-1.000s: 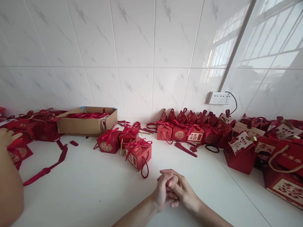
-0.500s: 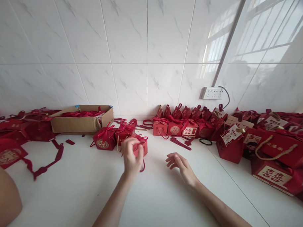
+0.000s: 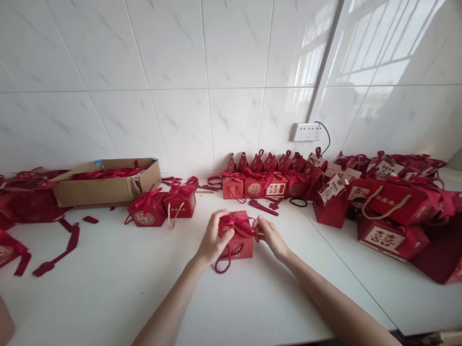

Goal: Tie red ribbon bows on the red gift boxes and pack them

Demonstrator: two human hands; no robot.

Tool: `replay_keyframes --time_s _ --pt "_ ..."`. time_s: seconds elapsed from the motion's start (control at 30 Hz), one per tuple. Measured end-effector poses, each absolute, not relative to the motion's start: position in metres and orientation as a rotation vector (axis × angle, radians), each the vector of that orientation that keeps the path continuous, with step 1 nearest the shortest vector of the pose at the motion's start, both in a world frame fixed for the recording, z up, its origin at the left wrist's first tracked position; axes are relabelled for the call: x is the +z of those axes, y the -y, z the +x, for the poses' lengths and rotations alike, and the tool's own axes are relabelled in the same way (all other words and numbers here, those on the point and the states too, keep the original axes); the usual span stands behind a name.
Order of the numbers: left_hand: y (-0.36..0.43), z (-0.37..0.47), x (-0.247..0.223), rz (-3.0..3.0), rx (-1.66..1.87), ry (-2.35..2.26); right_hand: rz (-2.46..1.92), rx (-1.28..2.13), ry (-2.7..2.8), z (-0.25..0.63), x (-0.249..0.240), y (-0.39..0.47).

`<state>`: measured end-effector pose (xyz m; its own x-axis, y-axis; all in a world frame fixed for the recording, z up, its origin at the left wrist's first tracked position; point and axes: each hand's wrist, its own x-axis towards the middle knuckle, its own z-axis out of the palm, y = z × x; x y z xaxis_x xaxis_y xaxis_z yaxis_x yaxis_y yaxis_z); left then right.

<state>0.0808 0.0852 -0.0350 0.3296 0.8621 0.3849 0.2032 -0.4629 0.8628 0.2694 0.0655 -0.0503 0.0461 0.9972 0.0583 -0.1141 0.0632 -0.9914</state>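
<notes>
A small red gift box [image 3: 244,247] stands on the white table in front of me, with a shiny red ribbon bow [image 3: 238,221] on its top and a dark red cord handle hanging down its near side. My left hand [image 3: 214,239] grips the box from its left side, the thumb over the near top edge. On the opposite side, the curled fingers of my right hand [image 3: 270,237] pinch the right end of the bow's ribbon. Two more red gift boxes with bows, one with a round gold emblem [image 3: 144,219] and one with a rope handle [image 3: 184,207], sit behind to the left.
A cardboard box [image 3: 95,194] of red ribbons stands near the wall. Red boxes [image 3: 276,186] line up at the back, and more pile up at right [image 3: 392,240]. A black ring [image 3: 298,202] and a power strip [image 3: 306,132] are behind. Another person's arm [image 3: 1,322] shows at left.
The gift box has come nearer, away from the two others, with my left hand on it. My right hand has moved to its ribbon. The view has shifted a little to the right.
</notes>
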Motion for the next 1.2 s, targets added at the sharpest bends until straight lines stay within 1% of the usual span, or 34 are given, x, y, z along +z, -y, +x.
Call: replay_keyframes --time_s 0.07,0.13,0.2,0.23,0.3,0.37,0.4,0.47,0.57,0.67,0.8,0.93,1.1,1.2 --pt "-0.079 0.086 -0.035 1.762 1.062 -0.825 -1.078 1.174 1.124 0.271 -0.049 -0.064" --pt "-0.079 0.086 -0.033 1.647 1.093 -0.79 -1.059 1.159 1.12 0.273 -0.047 -0.063" --pt "-0.085 0.079 -0.028 1.545 1.134 -0.85 -1.043 1.146 1.105 0.275 -0.046 -0.063" --pt "-0.089 0.074 -0.025 1.511 1.091 -0.9 -1.033 1.142 1.095 0.277 -0.045 -0.063" --pt "-0.095 0.063 -0.019 1.472 0.858 -0.966 -1.01 1.146 1.076 0.28 -0.044 -0.063" --pt "-0.098 0.053 -0.014 1.406 0.607 -0.927 -0.982 1.17 1.059 0.281 -0.042 -0.063" --pt "-0.098 0.049 -0.012 1.368 0.536 -0.889 -0.967 1.186 1.049 0.281 -0.041 -0.062" --pt "-0.097 0.046 -0.011 1.303 0.505 -0.832 -0.937 1.221 1.021 0.28 -0.041 -0.061" --pt "-0.097 0.046 -0.012 1.249 0.559 -0.787 -0.883 1.258 0.936 0.278 -0.04 -0.063" --pt "-0.1 0.04 -0.011 1.174 0.649 -0.728 -0.807 1.214 0.769 0.288 -0.036 -0.069" --pt "-0.104 0.02 -0.006 1.039 0.96 -0.661 -0.689 1.043 0.524 0.328 -0.021 -0.069" --pt "-0.097 0.0 0.004 0.877 1.261 -0.603 -0.605 0.924 0.402 0.37 -0.003 -0.047" --pt "-0.079 0.004 0.032 0.752 1.333 -0.564 -0.566 0.923 0.405 0.374 0.026 -0.026" --pt "-0.069 0.025 0.061 0.779 1.361 -0.511 -0.559 0.95 0.597 0.353 0.058 -0.021"
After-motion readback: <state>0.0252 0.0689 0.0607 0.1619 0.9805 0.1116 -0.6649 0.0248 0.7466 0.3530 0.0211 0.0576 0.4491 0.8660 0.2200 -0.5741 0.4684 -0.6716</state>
